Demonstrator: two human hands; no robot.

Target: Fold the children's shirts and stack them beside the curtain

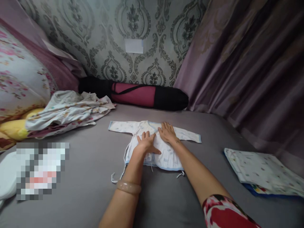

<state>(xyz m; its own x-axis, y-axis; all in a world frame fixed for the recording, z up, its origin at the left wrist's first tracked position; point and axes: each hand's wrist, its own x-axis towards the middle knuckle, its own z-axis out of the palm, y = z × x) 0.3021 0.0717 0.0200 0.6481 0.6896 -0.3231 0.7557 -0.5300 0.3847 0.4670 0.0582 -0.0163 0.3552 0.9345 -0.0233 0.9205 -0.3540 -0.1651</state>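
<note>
A small white baby shirt [163,157] with blue edging, a faint blue print and string ties lies spread on the grey bed sheet [90,177], its two sleeves stretched out to the sides. My left hand [147,144] rests on the middle of the shirt front with its fingers spread. Higher up, near the neckline, my right hand [168,132] lies flat on the cloth. Neither hand grips anything. White ties trail from the shirt's left side and lower edge.
Folded printed cloths [263,171] lie at the right. A crumpled printed cloth [71,109] sits at the left by a floral pillow [21,72]. A long black and maroon bag [135,95] runs along the wall. A white object [14,171] lies at the left edge beside a blurred-out patch.
</note>
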